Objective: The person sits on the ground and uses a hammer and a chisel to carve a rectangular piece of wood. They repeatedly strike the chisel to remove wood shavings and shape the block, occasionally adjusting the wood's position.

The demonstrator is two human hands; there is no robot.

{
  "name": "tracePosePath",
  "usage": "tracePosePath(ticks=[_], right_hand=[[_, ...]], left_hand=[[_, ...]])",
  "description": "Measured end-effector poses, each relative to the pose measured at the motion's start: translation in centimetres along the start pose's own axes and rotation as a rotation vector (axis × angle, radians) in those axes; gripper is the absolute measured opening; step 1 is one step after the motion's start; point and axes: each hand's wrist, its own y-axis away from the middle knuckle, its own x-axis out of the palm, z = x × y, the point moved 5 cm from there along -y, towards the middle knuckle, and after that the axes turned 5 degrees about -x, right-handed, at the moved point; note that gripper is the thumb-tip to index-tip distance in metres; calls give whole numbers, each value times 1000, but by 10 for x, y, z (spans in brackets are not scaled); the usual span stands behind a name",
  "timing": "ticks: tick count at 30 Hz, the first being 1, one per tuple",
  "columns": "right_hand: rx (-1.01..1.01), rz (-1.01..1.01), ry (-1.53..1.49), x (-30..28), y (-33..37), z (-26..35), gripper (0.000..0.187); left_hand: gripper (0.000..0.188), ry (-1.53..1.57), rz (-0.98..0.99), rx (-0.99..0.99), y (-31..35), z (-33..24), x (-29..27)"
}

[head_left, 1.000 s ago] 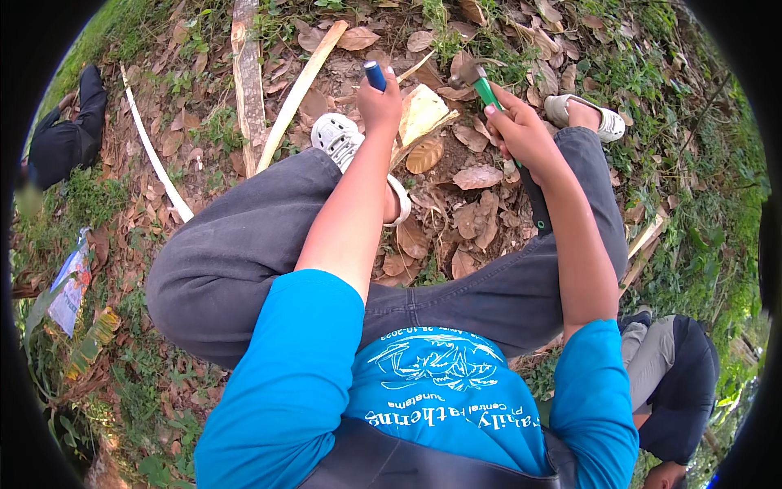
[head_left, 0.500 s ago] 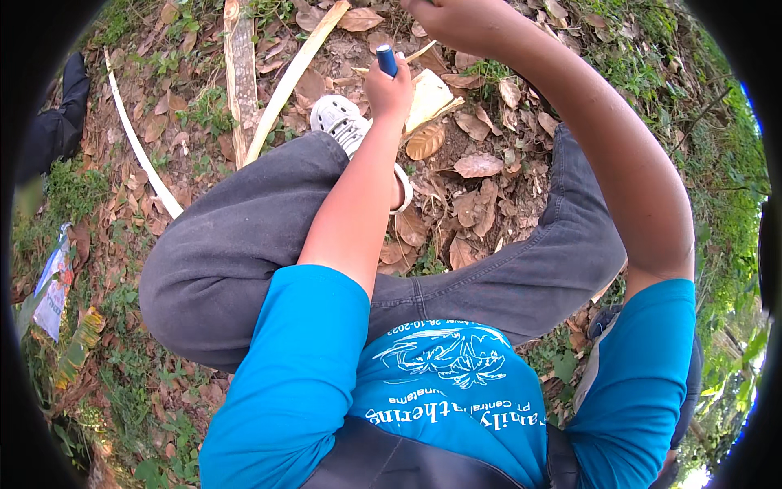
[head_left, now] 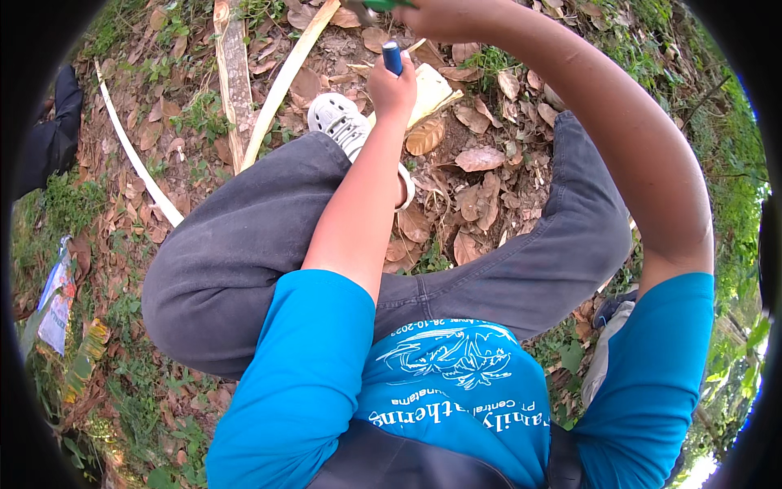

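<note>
My left hand (head_left: 393, 88) is closed round a blue cylindrical handle (head_left: 393, 59), which pokes up above the thumb. What the handle belongs to is hidden by the hand. Just beyond and beside that hand lies a pale split piece of wood (head_left: 432, 94) on the leaf litter. Cut off by the top edge, my right hand (head_left: 444, 18) is closed on a green-handled tool (head_left: 389, 4). Only a bit of green and a greyish part of that tool show, so its kind is unclear. The two hands are apart.
A long pale wood strip (head_left: 285, 81) and a barked plank (head_left: 234, 77) lie left of my shoe (head_left: 336, 122). Farther left are a thin curved strip (head_left: 134, 159), a dark-clothed leg (head_left: 57, 130) and a plastic bag (head_left: 57, 301). Dry leaves cover the ground.
My right hand has shifted slightly down and to the right, and the green-handled tool now shows at the top edge. The left hand keeps its grip on the blue handle, almost unmoved.
</note>
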Motion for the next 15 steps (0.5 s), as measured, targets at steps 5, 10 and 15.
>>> tracePosePath(ticks=[5, 10, 15], right_hand=[[45, 199, 105, 32, 12, -13, 39], [43, -351, -153, 0, -4, -7, 36], [66, 250, 167, 57, -48, -26, 34]], left_hand=[[31, 8, -27, 19, 4, 2, -2], [32, 119, -30, -28, -2, 6, -2], [33, 131, -56, -50, -20, 42, -14]])
